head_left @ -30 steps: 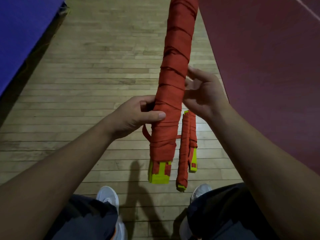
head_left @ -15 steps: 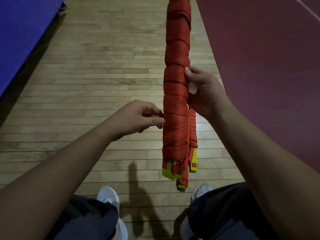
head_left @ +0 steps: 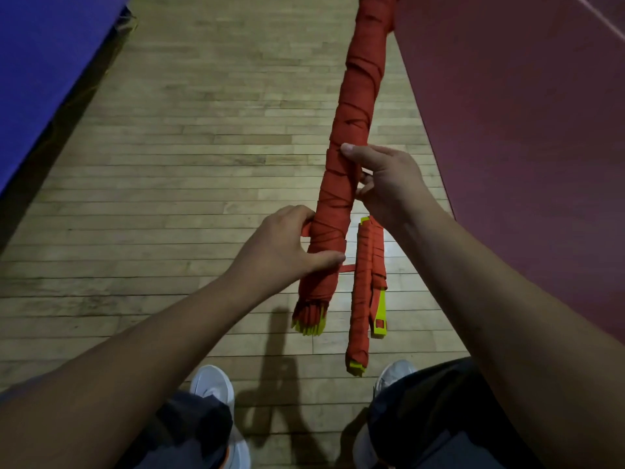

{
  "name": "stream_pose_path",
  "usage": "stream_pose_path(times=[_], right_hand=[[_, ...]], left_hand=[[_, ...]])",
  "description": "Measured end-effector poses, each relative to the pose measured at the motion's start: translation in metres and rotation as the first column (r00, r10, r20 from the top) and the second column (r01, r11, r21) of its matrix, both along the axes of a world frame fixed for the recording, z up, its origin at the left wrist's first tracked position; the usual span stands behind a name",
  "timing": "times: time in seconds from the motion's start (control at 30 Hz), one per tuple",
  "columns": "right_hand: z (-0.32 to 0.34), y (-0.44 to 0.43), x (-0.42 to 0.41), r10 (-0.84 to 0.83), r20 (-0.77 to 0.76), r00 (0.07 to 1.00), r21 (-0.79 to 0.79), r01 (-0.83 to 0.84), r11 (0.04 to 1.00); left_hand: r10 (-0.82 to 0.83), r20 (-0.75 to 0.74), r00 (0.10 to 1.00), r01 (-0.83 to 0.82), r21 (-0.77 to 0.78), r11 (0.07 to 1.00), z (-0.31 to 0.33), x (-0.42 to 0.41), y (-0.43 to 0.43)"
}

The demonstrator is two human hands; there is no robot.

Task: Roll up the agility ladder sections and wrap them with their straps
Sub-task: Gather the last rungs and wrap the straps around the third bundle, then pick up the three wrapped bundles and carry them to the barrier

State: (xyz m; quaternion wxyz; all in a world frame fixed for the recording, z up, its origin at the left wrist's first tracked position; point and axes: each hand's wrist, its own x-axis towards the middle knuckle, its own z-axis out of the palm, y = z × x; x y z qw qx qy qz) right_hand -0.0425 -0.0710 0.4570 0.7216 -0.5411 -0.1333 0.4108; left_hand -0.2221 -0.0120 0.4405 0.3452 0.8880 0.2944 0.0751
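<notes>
Wrapping the rolled ladder section [head_left: 358, 106], we hold it above the floor [head_left: 169, 198], left hand [head_left: 280, 252] curling its fingers [head_left: 323, 259] round the lower end, right hand [head_left: 385, 177] gripping midway. Next, we judge, the loose strap tail [head_left: 348, 268] needs pulling taut and tucking.

Left of held bundle [head_left: 355, 113]: wooden floor [head_left: 169, 198] open up to blue mat [head_left: 44, 79].
Right: red mat [head_left: 524, 147] close; floor bundles [head_left: 363, 292] below.

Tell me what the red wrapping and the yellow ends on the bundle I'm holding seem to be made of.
On the rolled agility ladder, the red strap looks like matte woven webbing: flat bands that crease and overlap. The yellow rung ends look like smooth rigid plastic: thin straight-edged slats fanned at the bottom.
</notes>
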Motion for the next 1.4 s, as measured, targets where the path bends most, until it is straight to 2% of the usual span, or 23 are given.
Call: stream_pose_path(times=[0.1,0.17,0.23,0.33,0.43,0.5,0.6,0.67,0.8,0.93,1.07,1.17,1.3,1.4], right_hand=[[0.001,-0.003,0.000,-0.003,0.022,1.000,-0.063,0.004,0.998],[0.005,-0.005,0.001,-0.017,0.006,1.000,-0.071,0.017,0.997],[0.009,-0.009,0.005,0.021,-0.095,0.995,0.020,-0.019,1.000],[0.014,-0.015,0.009,0.093,-0.283,0.955,0.202,-0.036,0.979],[0.013,-0.017,0.001,0.254,-0.404,0.879,0.338,-0.114,0.934],[0.013,-0.016,-0.006,0.352,-0.406,0.844,0.385,-0.191,0.903],[0.016,-0.017,-0.006,0.407,-0.357,0.841,0.410,-0.251,0.877],[0.016,-0.021,-0.001,0.394,-0.302,0.868,0.372,-0.273,0.887],[0.012,-0.019,0.002,0.317,-0.103,0.943,0.221,-0.289,0.931],[0.002,-0.017,0.003,0.221,-0.023,0.975,0.108,-0.217,0.970],[-0.012,-0.015,0.001,0.070,0.013,0.997,-0.012,-0.069,0.998],[-0.021,-0.014,-0.002,-0.029,0.023,0.999,-0.074,0.031,0.997],[-0.039,-0.006,0.006,-0.146,0.041,0.988,-0.175,0.151,0.973],[-0.067,0.000,0.027,-0.137,0.083,0.987,-0.261,0.154,0.953]], left_hand=[[0.003,0.050,0.999,0.001,-0.082,0.997,0.005,0.000,0.001],[-0.007,0.091,0.996,0.032,-0.279,0.960,0.008,-0.001,0.011],[-0.012,0.156,0.988,0.087,-0.487,0.869,0.010,-0.004,0.023],[-0.023,0.271,0.962,0.200,-0.649,0.734,0.015,-0.008,0.037],[-0.074,0.351,0.934,0.317,-0.713,0.625,0.018,-0.009,0.038],[-0.119,0.376,0.919,0.369,-0.713,0.597,0.017,-0.008,0.035],[-0.184,0.340,0.922,0.381,-0.716,0.585,0.014,-0.008,0.035],[-0.199,0.303,0.932,0.360,-0.709,0.607,0.011,-0.007,0.037],[-0.089,0.224,0.971,0.209,-0.596,0.775,-0.002,-0.005,0.030],[-0.008,0.177,0.984,0.081,-0.412,0.907,-0.018,-0.004,0.016],[0.059,0.144,0.988,0.004,-0.403,0.915,-0.027,-0.004,0.006],[0.015,0.089,0.996,0.025,-0.429,0.903,-0.032,0.003,-0.009],[0.004,0.035,0.999,0.009,-0.339,0.941,-0.058,0.028,-0.018],[0.083,0.032,0.996,-0.060,-0.447,0.893,-0.087,0.049,-0.010]])
